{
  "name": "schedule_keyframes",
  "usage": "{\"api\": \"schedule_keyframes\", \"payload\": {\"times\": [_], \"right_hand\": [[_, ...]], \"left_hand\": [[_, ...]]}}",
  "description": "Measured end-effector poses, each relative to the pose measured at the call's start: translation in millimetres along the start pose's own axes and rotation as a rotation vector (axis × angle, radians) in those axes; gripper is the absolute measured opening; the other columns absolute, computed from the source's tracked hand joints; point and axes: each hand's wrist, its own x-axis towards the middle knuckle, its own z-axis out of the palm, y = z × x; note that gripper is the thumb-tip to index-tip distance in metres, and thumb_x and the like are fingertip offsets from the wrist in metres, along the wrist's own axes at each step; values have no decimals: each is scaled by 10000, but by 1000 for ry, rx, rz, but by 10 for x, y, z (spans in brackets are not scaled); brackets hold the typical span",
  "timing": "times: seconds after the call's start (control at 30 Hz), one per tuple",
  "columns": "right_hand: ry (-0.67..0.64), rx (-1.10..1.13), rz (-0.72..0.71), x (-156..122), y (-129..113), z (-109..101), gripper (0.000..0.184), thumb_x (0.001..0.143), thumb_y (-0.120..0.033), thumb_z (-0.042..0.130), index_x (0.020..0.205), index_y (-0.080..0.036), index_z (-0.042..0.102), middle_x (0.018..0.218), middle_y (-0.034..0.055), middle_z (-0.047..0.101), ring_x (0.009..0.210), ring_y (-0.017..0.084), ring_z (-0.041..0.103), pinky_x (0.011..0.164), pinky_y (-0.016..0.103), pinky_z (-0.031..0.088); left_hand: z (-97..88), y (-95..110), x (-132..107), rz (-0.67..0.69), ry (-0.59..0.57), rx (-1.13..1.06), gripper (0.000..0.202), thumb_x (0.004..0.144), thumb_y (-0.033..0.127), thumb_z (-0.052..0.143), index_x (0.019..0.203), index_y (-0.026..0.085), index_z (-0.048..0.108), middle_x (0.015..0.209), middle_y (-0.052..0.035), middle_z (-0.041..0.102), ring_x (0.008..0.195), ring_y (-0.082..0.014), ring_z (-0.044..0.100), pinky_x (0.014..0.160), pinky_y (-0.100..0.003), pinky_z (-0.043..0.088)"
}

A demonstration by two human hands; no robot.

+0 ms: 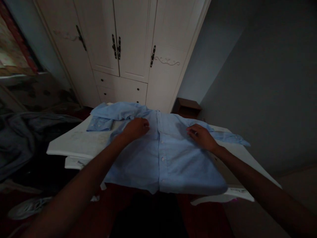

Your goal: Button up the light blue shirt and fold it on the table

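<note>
A light blue button-up shirt [138,162] lies front up across a white table [74,138], its button placket running down the middle. One sleeve is bent back at the left, with its cuff [99,124] on the table top. The other sleeve [230,137] stretches out to the right. My left hand [137,128] is over the upper left chest of the shirt, fingers loosely bent with a small gap at the thumb. Over the right chest, my right hand [201,135] curves its fingers, thumb apart. No cloth shows gripped in either hand; whether the fingertips touch the shirt is unclear.
Behind the table stands a white wardrobe [133,39] with dark handles. A small brown cabinet [189,105] is beside it. Dark grey cloth [27,138] is piled at the left, and a shoe [28,207] lies at the lower left. A grey wall [272,82] rises on the right.
</note>
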Motion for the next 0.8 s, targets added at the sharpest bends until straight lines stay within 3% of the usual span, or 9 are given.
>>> {"api": "schedule_keyframes", "payload": {"times": [0.1, 0.2, 0.33, 0.5, 0.67, 0.8], "right_hand": [[-119, 3, -248, 273, -268, 163, 284, 892, -164, 448, 1091, -170, 651, 1077, 113, 632, 940, 205, 620, 878, 366, 507], [-202, -30, -374, 517, -418, 375, 408, 850, -40, 418, 1174, -186, 617, 1187, 106, 601, 1086, 203, 589, 925, 365, 500], [-247, -76, -503, 788, -454, 641, 468, 831, 5, 437, 1199, -215, 624, 1322, 106, 539, 1201, 211, 531, 983, 385, 474], [-273, -51, -701, 972, -357, 778, 346, 857, -45, 495, 1072, -220, 702, 1188, 100, 598, 1111, 202, 560, 971, 375, 469], [-154, -18, -781, 985, -170, 810, 242, 828, -53, 507, 922, -169, 698, 1152, 130, 589, 1073, 214, 564, 919, 379, 491], [-14, -40, -773, 910, -48, 888, 169, 875, -127, 498, 913, -181, 653, 1085, 118, 632, 1007, 215, 587, 866, 385, 507]], "left_hand": [[256, 86, 299, 113, -113, -29, 177, 756, 246, 571, 810, 179, 725, 902, -108, 724, 884, -259, 655, 798, -339, 472], [436, 56, 491, 189, -160, -35, 133, 710, 239, 629, 783, 202, 734, 849, -80, 725, 878, -241, 654, 811, -315, 466], [543, -102, 650, 251, -153, -74, 164, 736, 255, 619, 834, 220, 746, 902, -79, 727, 912, -233, 646, 843, -312, 456], [628, -323, 724, 225, -107, -128, 221, 805, 301, 573, 911, 198, 738, 900, -80, 711, 873, -209, 634, 810, -300, 453], [702, -399, 722, 126, -59, -231, 270, 799, 386, 612, 920, 170, 719, 856, -60, 680, 804, -181, 612, 745, -275, 438], [696, -350, 726, 9, -76, -310, 369, 765, 406, 663, 1030, 152, 691, 751, -23, 655, 700, -159, 592, 663, -257, 417]]}}
